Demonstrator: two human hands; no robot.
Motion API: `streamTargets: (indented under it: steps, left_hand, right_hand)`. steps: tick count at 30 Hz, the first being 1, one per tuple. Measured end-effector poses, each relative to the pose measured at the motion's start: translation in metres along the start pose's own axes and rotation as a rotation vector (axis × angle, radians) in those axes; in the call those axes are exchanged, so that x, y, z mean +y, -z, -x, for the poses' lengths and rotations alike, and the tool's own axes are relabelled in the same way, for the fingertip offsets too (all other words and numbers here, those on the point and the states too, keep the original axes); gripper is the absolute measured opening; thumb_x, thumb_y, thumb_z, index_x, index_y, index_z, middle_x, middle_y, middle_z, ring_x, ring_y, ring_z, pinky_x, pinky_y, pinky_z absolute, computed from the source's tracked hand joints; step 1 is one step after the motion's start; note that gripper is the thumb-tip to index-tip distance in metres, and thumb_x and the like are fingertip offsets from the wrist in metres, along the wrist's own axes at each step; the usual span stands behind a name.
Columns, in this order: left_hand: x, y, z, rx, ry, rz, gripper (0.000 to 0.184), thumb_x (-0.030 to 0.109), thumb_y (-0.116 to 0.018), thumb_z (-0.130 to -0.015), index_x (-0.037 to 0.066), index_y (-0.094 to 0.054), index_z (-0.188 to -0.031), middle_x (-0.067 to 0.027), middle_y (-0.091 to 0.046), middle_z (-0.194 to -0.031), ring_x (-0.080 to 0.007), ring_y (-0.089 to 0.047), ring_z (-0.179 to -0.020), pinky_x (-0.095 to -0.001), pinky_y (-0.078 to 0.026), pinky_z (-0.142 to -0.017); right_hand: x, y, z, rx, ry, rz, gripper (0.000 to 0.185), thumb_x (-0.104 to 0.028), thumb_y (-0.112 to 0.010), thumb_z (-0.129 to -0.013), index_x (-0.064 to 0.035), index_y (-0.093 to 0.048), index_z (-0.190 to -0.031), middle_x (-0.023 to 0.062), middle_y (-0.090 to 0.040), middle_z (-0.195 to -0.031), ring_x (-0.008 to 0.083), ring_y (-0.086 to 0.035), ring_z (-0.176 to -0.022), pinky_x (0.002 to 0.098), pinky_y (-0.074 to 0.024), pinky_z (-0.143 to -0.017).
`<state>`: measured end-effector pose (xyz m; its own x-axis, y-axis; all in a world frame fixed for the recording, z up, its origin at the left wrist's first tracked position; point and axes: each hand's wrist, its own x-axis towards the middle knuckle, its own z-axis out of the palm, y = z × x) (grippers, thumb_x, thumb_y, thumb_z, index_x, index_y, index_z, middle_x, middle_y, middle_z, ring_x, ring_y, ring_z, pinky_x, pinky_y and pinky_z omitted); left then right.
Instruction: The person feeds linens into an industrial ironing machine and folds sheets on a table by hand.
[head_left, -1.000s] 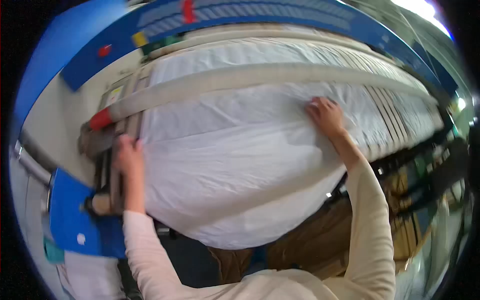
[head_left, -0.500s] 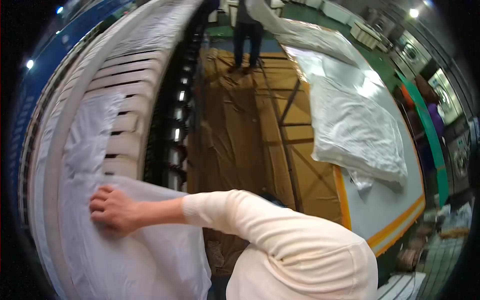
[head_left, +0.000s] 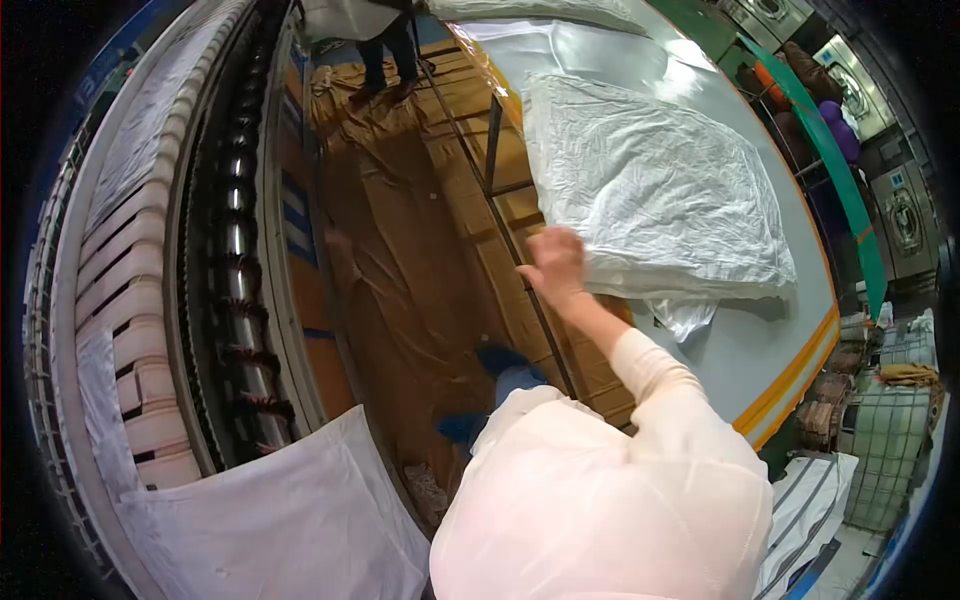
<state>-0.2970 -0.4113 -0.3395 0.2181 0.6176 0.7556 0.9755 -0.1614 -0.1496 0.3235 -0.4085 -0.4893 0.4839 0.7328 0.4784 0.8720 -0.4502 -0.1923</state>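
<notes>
My right hand (head_left: 556, 262) is at the near left corner of a stack of folded white cloth (head_left: 660, 190), with its thumb held apart from partly curled fingers. Whether the fingertips touch the cloth is unclear, and nothing is visibly in them. The stack rests on a pale, shiny tabletop (head_left: 740, 350) edged with yellow tape. At lower left, a white cloth sheet (head_left: 280, 520) lies over the near end of the belt machine and hangs across its front side. My left hand is out of view.
Pale feed belts (head_left: 125, 305) and a dark roller (head_left: 240, 250) run along the left. Brown sheeting (head_left: 400, 270) covers the floor between machine and table. A person (head_left: 388, 60) stands at the far end. More white cloth (head_left: 545, 12) lies on the table's far end.
My right hand has left the sheet on the belt machine and moved right to the cloth stack. The view has turned to the right and down.
</notes>
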Motion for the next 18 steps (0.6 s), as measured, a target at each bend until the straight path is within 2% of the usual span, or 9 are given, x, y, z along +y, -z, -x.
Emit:
streamTargets:
  steps: [1,4,6,7,9,11,12,16,18]
  left_hand:
    - [0.037,-0.031,0.001,-0.068,0.034,0.144,0.024,0.018,-0.050,-0.098,-0.002,-0.063,-0.102,-0.0164,-0.063,-0.108,-0.0302,-0.059,-0.099,-0.0406,-0.047,-0.089]
    - [0.188,-0.123,-0.001,-0.311,0.304,0.801,0.016,0.010,-0.055,-0.093,0.000,-0.066,-0.098,-0.0157,-0.064,-0.107,-0.0292,-0.059,-0.103,-0.0398,-0.045,-0.091]
    - [0.305,-0.146,-0.032,-0.422,0.154,1.136,0.012,0.001,-0.057,-0.088,0.003,-0.067,-0.094,-0.0120,-0.066,-0.103,-0.0260,-0.061,-0.099,-0.0357,-0.047,-0.089]
    - [0.356,-0.143,-0.047,-0.598,0.191,1.237,0.012,0.000,-0.058,-0.087,0.003,-0.068,-0.093,-0.0107,-0.067,-0.100,-0.0240,-0.063,-0.095,-0.0336,-0.049,-0.085]
    - [0.439,-0.163,-0.044,-0.775,0.075,1.501,0.012,0.004,-0.057,-0.090,0.002,-0.068,-0.096,-0.0102,-0.067,-0.103,-0.0229,-0.065,-0.092,-0.0326,-0.051,-0.083]
    - [0.510,-0.156,-0.050,-1.245,0.389,1.884,0.024,0.018,-0.053,-0.097,0.000,-0.063,-0.111,-0.0114,-0.066,-0.106,-0.0211,-0.062,-0.099,-0.0342,-0.050,-0.087]
    - [0.536,-0.150,-0.054,-1.366,0.477,1.967,0.031,0.023,-0.052,-0.098,-0.001,-0.060,-0.115,-0.0112,-0.065,-0.104,-0.0211,-0.062,-0.101,-0.0341,-0.051,-0.087]
    - [0.596,-0.127,-0.079,-1.739,0.848,2.111,0.035,0.031,-0.053,-0.098,-0.001,-0.057,-0.113,-0.0081,-0.063,-0.095,-0.0183,-0.063,-0.096,-0.0298,-0.052,-0.082]
    - [0.608,-0.123,-0.085,-1.620,0.751,2.026,0.029,0.030,-0.054,-0.098,0.001,-0.057,-0.105,-0.0048,-0.060,-0.087,-0.0152,-0.061,-0.086,-0.0272,-0.050,-0.074]
  right_hand:
    - [0.026,0.010,0.000,-0.014,-0.087,0.155,0.039,-0.027,-0.082,-0.060,-0.0111,-0.063,-0.090,0.0050,-0.060,-0.095,0.0294,-0.055,-0.092,0.0439,-0.0415,-0.083]
    - [0.093,0.016,0.007,-0.150,-0.010,0.076,0.028,-0.028,-0.079,-0.067,-0.0105,-0.065,-0.084,0.0044,-0.060,-0.087,0.0275,-0.055,-0.087,0.0404,-0.0441,-0.079]
    - [0.109,0.012,0.000,-0.138,-0.079,-0.159,0.022,-0.026,-0.077,-0.071,-0.0098,-0.065,-0.079,0.0043,-0.060,-0.080,0.0267,-0.056,-0.083,0.0390,-0.0453,-0.075]
    - [0.112,0.011,-0.003,-0.132,-0.115,-0.279,0.019,-0.025,-0.076,-0.072,-0.0094,-0.066,-0.076,0.0042,-0.060,-0.076,0.0263,-0.057,-0.081,0.0383,-0.0460,-0.073]
    - [0.124,0.009,-0.011,-0.130,-0.237,-0.511,0.017,-0.021,-0.073,-0.080,-0.0057,-0.067,-0.074,0.0052,-0.061,-0.069,0.0210,-0.059,-0.068,0.0347,-0.0463,-0.063]
    - [0.132,0.009,-0.011,-0.200,-0.444,-0.769,0.017,-0.020,-0.071,-0.082,-0.0038,-0.068,-0.077,0.0060,-0.062,-0.070,0.0185,-0.059,-0.064,0.0327,-0.0456,-0.060]
    - [0.135,0.007,-0.010,-0.151,-0.429,-0.861,0.018,-0.020,-0.069,-0.086,-0.0025,-0.069,-0.079,0.0056,-0.062,-0.070,0.0150,-0.057,-0.061,0.0305,-0.0438,-0.056]
    - [0.098,0.056,-0.036,-0.006,-0.354,-0.731,0.013,-0.013,-0.068,-0.084,-0.0028,-0.067,-0.075,0.0084,-0.060,-0.068,0.0226,-0.057,-0.062,0.0335,-0.0444,-0.058]
    - [0.076,0.082,-0.046,0.050,-0.263,-0.680,0.009,-0.007,-0.066,-0.083,-0.0028,-0.065,-0.075,0.0126,-0.061,-0.073,0.0308,-0.058,-0.069,0.0379,-0.0459,-0.062]
